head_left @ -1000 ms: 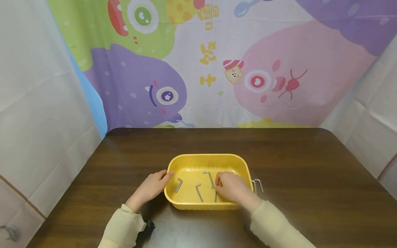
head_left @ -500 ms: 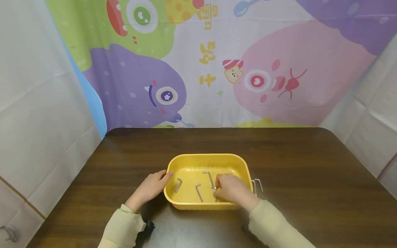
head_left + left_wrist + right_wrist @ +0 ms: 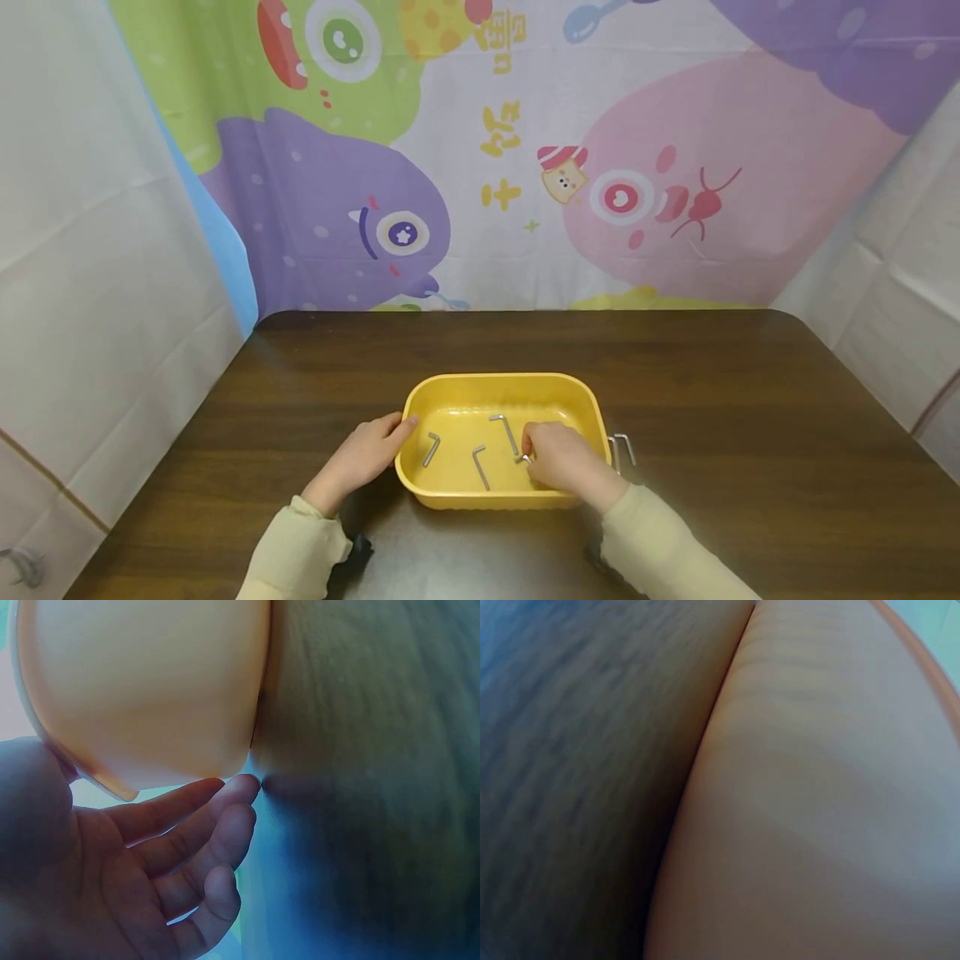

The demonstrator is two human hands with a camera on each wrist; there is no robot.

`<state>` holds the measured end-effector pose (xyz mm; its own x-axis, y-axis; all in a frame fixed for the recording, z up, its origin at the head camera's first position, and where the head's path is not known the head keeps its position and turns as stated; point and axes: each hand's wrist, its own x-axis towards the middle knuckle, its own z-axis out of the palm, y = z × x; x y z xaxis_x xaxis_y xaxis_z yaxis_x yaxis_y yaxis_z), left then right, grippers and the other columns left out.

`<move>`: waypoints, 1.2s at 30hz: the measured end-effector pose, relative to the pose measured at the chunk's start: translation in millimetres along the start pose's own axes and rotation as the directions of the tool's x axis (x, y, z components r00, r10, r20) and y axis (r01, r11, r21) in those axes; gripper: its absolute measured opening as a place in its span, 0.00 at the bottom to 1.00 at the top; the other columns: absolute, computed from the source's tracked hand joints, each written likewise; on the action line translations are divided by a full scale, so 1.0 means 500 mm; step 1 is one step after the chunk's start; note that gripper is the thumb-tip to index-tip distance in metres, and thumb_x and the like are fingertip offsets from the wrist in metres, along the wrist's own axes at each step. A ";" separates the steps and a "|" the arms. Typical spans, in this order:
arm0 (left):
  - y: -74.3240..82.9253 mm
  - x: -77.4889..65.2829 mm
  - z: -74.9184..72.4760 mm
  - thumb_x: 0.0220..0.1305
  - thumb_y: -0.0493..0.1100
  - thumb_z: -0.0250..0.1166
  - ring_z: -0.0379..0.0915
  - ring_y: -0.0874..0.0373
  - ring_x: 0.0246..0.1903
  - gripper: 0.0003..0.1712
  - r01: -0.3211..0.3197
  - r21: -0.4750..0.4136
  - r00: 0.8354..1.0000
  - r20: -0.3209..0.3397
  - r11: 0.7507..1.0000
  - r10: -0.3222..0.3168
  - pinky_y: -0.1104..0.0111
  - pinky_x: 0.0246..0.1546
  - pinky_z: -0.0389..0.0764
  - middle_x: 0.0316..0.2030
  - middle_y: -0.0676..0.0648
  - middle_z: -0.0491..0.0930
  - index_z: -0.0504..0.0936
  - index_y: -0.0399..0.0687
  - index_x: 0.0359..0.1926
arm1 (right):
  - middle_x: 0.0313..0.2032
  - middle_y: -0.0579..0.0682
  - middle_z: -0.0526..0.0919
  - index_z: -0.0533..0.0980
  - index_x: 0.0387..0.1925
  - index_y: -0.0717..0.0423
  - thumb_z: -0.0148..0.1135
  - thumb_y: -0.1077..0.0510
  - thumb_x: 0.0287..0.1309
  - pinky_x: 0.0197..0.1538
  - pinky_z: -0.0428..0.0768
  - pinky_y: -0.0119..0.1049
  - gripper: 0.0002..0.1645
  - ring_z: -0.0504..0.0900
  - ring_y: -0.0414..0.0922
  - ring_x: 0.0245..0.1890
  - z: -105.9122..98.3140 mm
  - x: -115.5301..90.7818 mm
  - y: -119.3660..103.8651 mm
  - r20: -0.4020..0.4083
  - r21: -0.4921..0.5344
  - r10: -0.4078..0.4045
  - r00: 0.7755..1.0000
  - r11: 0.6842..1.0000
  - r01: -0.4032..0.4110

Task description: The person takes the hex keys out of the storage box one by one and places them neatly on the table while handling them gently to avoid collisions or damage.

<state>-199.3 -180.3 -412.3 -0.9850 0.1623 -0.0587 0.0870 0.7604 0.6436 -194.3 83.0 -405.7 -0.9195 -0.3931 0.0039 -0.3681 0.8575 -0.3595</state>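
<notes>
Right grip (image 3: pixel 564 454) likely pinches L-key (image 3: pixel 522 459) | left grip (image 3: pixel 366 452) holds tray (image 3: pixel 495 500) | brown table (image 3: pixel 720 400) | cartoon curtain (image 3: pixel 487 258)

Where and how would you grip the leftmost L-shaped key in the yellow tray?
Probably pinch the leftmost L-shaped key across the middle of its longer arm, coming from above. It lies on the floor of the yellow tray, whose walls hinder a low side approach, and the left hand is at the near end wall. No other key touches it.
</notes>
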 end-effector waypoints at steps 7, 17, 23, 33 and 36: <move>0.001 0.000 0.000 0.68 0.54 0.47 0.68 0.58 0.28 0.20 -0.001 0.003 1.000 -0.002 1.000 0.001 0.67 0.32 0.68 0.26 0.51 0.74 0.77 0.45 0.43 | 0.20 0.46 0.73 0.70 0.20 0.54 0.61 0.67 0.37 0.28 0.69 0.36 0.08 0.70 0.44 0.23 -0.001 -0.002 -0.002 -0.005 0.001 -0.002 1.000 1.000 0.002; 0.001 0.000 0.000 0.68 0.54 0.48 0.67 0.58 0.27 0.20 0.003 0.002 1.000 0.000 1.000 -0.003 0.67 0.31 0.67 0.23 0.51 0.73 0.77 0.45 0.42 | 0.21 0.46 0.74 0.70 0.21 0.54 0.59 0.71 0.36 0.29 0.70 0.36 0.11 0.71 0.44 0.24 -0.001 -0.003 -0.001 -0.004 -0.006 -0.013 1.000 1.000 0.013; 0.001 0.000 -0.001 0.68 0.54 0.48 0.67 0.59 0.27 0.20 0.002 -0.002 1.000 0.002 1.000 -0.002 0.67 0.31 0.67 0.24 0.51 0.73 0.77 0.45 0.43 | 0.21 0.47 0.73 0.70 0.22 0.54 0.58 0.71 0.35 0.28 0.69 0.36 0.11 0.70 0.43 0.23 -0.003 -0.004 -0.003 0.010 -0.009 0.003 1.000 1.000 -0.003; -0.002 0.001 0.003 0.68 0.55 0.48 0.68 0.59 0.27 0.20 0.003 -0.004 1.000 -0.001 1.000 -0.003 0.67 0.31 0.68 0.25 0.51 0.74 0.77 0.45 0.43 | 0.22 0.47 0.76 0.72 0.22 0.54 0.57 0.69 0.34 0.30 0.71 0.37 0.09 0.74 0.45 0.25 -0.004 -0.005 0.004 -0.047 -0.005 -0.016 0.999 1.000 0.016; -0.002 0.000 0.001 0.67 0.55 0.48 0.68 0.59 0.28 0.21 -0.001 0.000 1.000 -0.005 1.000 0.001 0.67 0.31 0.68 0.25 0.51 0.74 0.78 0.45 0.43 | 0.22 0.47 0.77 0.74 0.22 0.54 0.58 0.68 0.35 0.34 0.72 0.38 0.08 0.75 0.46 0.28 -0.008 -0.005 0.005 -0.058 0.003 -0.008 0.998 1.000 0.008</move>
<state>-199.2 -180.6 -413.4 -0.9857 0.1599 -0.0536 0.0884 0.7605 0.6433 -193.6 87.1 -403.0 -0.9228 -0.3803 0.0609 -0.3755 0.8532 -0.3619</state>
